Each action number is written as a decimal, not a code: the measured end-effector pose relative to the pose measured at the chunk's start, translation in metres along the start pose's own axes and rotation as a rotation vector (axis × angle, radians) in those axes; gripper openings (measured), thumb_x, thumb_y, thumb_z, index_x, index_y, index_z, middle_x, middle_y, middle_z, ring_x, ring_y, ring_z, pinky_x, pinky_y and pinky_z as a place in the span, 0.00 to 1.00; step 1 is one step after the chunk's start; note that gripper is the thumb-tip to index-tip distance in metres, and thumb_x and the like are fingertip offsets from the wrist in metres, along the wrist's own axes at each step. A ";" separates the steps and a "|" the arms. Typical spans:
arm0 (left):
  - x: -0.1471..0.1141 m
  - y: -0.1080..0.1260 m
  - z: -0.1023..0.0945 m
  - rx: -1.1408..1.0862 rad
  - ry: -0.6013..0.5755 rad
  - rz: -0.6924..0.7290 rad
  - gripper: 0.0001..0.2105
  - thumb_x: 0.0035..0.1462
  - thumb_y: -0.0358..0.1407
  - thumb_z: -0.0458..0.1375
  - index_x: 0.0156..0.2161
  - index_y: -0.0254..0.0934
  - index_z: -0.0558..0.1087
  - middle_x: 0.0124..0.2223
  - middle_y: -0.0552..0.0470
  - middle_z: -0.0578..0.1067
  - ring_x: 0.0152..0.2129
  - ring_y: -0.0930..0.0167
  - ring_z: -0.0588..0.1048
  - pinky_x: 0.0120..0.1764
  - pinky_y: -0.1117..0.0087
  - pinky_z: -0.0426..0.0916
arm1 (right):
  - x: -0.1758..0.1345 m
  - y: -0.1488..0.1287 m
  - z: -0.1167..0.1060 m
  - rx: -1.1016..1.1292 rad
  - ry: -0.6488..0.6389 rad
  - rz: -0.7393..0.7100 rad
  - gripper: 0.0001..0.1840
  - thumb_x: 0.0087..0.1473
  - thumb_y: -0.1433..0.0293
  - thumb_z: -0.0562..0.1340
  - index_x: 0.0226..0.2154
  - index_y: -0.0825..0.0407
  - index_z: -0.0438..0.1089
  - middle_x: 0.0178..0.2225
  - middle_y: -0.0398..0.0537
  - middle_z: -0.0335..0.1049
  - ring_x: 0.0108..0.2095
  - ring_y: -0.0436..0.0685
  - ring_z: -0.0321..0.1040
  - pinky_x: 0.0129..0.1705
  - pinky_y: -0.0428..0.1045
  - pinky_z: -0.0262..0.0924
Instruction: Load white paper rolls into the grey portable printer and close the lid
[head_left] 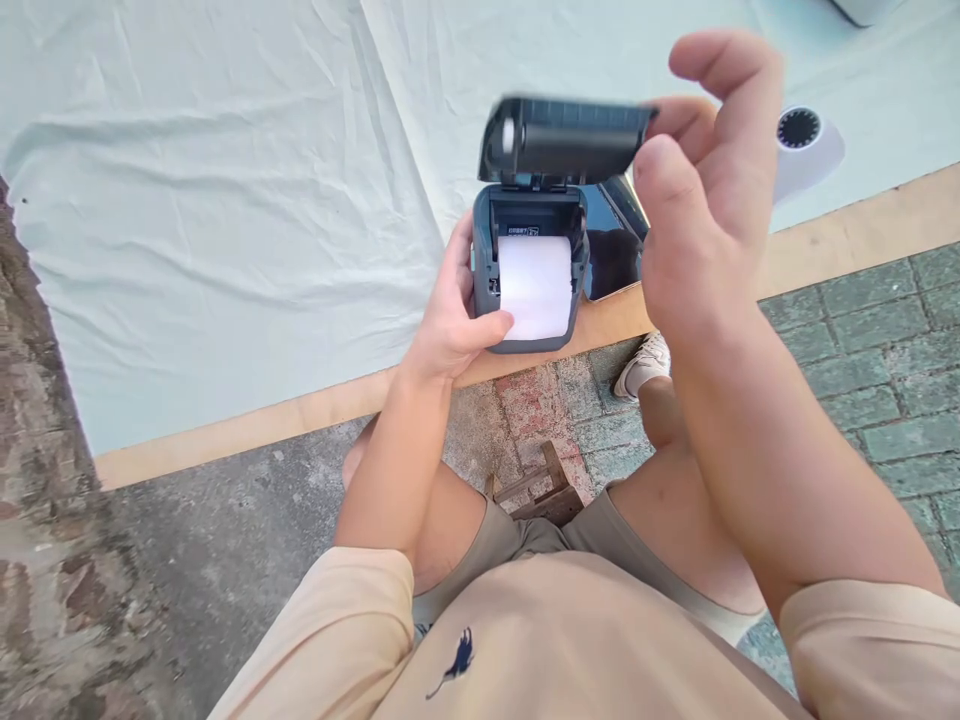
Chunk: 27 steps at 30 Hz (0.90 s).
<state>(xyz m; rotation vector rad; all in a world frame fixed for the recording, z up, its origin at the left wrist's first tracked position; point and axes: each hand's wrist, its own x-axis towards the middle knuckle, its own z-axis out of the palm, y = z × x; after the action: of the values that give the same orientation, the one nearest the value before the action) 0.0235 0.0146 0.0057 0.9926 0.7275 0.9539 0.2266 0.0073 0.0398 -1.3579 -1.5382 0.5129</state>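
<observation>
A small dark label printer [486,215] is held above the table's near edge, its lid [577,145] swung up on the far-side hinge. Inside its bay lies a white paper roll [535,290]. My left hand [457,310] wraps round the printer's left side, the thumb resting at the lower left of the roll. At the lid's right corner, my right hand [705,180] has thumb and a finger closed, while the index finger stands raised and bent. The contact at that corner is partly hidden by the fingers.
A pale cloth [225,250] covers the wooden-edged table [300,405]. A glossy dark flat object [611,250] lies behind the printer. Further right is a white device [817,155] with a round black part. A wooden stool [551,490] shows between my legs.
</observation>
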 end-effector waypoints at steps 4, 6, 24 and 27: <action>-0.002 -0.001 -0.002 0.024 0.004 0.013 0.43 0.35 0.48 0.78 0.58 0.49 0.68 0.62 0.49 0.75 0.65 0.50 0.71 0.56 0.58 0.75 | 0.003 -0.009 -0.003 0.050 -0.022 -0.066 0.13 0.62 0.58 0.56 0.47 0.44 0.67 0.42 0.47 0.73 0.50 0.60 0.73 0.50 0.57 0.66; -0.003 0.001 0.000 -0.003 -0.020 0.008 0.43 0.35 0.45 0.78 0.58 0.49 0.67 0.63 0.49 0.74 0.66 0.50 0.70 0.58 0.58 0.74 | 0.002 -0.015 -0.006 -0.092 -0.181 -0.097 0.14 0.59 0.60 0.62 0.48 0.44 0.68 0.49 0.47 0.75 0.54 0.62 0.72 0.55 0.60 0.65; 0.004 0.005 0.012 -0.276 0.093 0.006 0.11 0.63 0.38 0.55 0.47 0.45 0.77 0.41 0.58 0.82 0.47 0.65 0.80 0.56 0.61 0.75 | -0.001 -0.022 -0.016 -0.220 -0.348 -0.196 0.24 0.54 0.63 0.68 0.53 0.41 0.65 0.57 0.52 0.67 0.63 0.66 0.63 0.60 0.63 0.66; 0.005 0.007 0.013 -0.285 0.108 -0.034 0.12 0.64 0.35 0.53 0.48 0.43 0.75 0.43 0.55 0.81 0.47 0.64 0.80 0.56 0.59 0.75 | -0.003 -0.024 -0.023 -0.243 -0.417 -0.205 0.33 0.49 0.68 0.69 0.57 0.39 0.64 0.57 0.52 0.65 0.62 0.66 0.62 0.59 0.62 0.68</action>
<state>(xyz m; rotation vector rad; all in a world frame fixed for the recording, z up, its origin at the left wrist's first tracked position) 0.0342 0.0164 0.0164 0.6813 0.6736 1.0544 0.2341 -0.0086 0.0678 -1.3054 -2.1125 0.5139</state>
